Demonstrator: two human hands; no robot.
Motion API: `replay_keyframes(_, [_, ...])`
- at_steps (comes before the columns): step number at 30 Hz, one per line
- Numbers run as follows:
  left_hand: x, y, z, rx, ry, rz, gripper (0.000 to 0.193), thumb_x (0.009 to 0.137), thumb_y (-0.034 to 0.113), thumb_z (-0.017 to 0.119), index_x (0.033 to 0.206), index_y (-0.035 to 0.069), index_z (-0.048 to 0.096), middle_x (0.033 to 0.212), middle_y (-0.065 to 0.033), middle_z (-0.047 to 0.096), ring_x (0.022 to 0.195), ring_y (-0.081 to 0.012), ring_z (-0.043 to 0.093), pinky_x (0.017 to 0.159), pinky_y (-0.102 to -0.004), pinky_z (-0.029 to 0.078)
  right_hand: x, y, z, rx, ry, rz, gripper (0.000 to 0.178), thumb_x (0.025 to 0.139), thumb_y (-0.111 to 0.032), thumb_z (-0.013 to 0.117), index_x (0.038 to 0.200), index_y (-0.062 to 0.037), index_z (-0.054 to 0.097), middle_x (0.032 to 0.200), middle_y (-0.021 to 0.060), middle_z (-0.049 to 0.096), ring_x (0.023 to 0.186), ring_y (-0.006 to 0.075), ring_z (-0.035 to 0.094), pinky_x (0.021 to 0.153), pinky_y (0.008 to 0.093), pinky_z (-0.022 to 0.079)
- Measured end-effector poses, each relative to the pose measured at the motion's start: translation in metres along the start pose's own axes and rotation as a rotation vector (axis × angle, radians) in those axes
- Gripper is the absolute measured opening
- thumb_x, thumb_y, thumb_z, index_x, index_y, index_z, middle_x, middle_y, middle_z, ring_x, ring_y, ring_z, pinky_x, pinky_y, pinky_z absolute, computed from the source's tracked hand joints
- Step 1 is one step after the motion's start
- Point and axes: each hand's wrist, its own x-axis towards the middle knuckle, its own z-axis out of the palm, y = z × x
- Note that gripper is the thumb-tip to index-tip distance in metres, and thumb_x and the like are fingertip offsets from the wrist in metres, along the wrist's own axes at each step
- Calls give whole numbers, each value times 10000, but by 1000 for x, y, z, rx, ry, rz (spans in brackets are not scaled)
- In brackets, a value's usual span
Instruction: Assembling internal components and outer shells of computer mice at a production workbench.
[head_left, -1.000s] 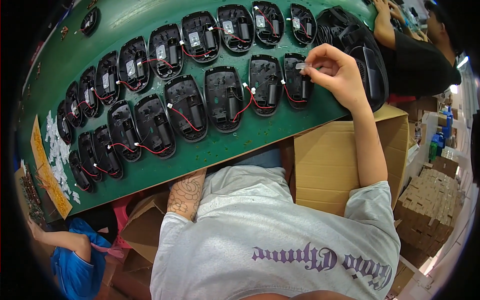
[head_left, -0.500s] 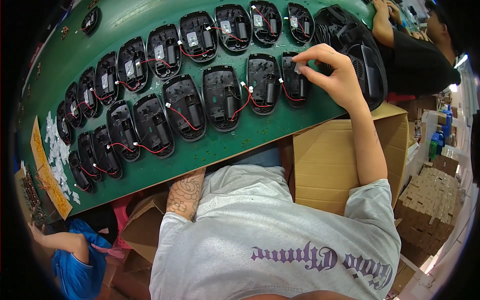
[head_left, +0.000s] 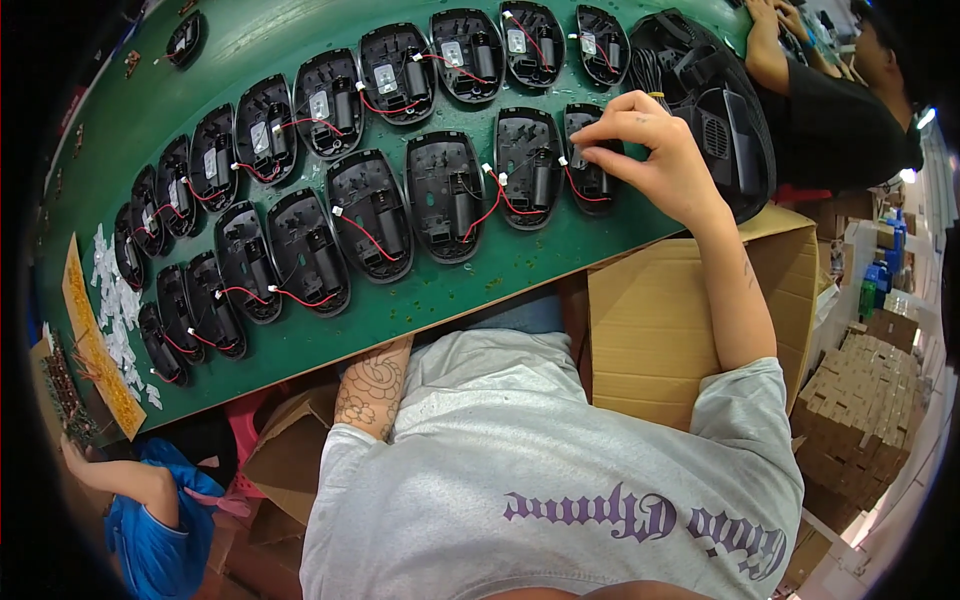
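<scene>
My right hand [head_left: 650, 155] reaches over the rightmost black oval plastic shell [head_left: 592, 185] of the near row. Its thumb and index finger pinch a small clear plastic piece [head_left: 577, 155], mostly hidden by the fingertips, at the shell's upper left part. My left forearm [head_left: 372, 395] goes under the table's front edge, and the hand on it is hidden. Several like shells [head_left: 445, 195] lie open side up in two rows, each with a black cylinder; most show red wires with white plugs. In several far-row shells a clear piece [head_left: 384, 78] sits beside the cylinder.
Loose clear pieces [head_left: 118, 300] are heaped at the green table's left end, beside a yellow strip [head_left: 95, 340]. Black housings and cables [head_left: 700, 100] crowd the right. An open cardboard box [head_left: 650, 330] stands below the edge. Co-workers in blue [head_left: 165, 510] and black [head_left: 840, 125] sit at either side.
My right hand has moved slightly left and down, bringing the clear piece from above the shell's upper right to its upper left. The shells have not moved.
</scene>
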Motion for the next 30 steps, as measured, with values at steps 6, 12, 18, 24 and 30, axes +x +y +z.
replay_keyframes(6, [0,0,2,-83,-7,-18,533,1026,366,416,1425,13,401,1470,-175,400,1369,-311,368,1135,-458,298,2,4,-1,-46,53,-103,150,780,-48,731,926,-62,761,902,29,678,953,204,587,864,323,472])
replay_keyframes(12, [0,0,5,-164,-20,-34,542,1027,369,412,1440,17,386,1490,-177,381,1392,-313,347,1153,-467,280,1,0,-2,-171,55,-151,129,768,-50,728,887,-77,770,1007,35,661,1042,228,562,881,326,475])
replay_keyframes(18, [-2,-2,5,-246,-34,-51,552,1029,371,408,1454,21,372,1511,-179,362,1414,-316,327,1170,-477,263,-2,-2,1,-244,86,-183,132,771,-56,725,891,-86,770,1080,44,640,1088,247,536,872,333,470])
replay_keyframes(24, [-19,-14,-9,-364,-33,-18,561,1031,373,405,1469,25,357,1531,-182,343,1437,-319,306,1188,-486,246,-1,-20,0,-210,189,-290,168,775,-36,717,932,-76,762,1054,59,650,1022,248,567,807,326,484])
replay_keyframes(30, [-46,-90,25,474,153,-251,544,1053,332,310,1404,-78,375,1438,-215,451,1375,-335,415,1176,-472,303,-28,-56,7,240,-281,-437,161,762,-56,748,923,-45,746,897,65,661,708,221,608,584,307,480])
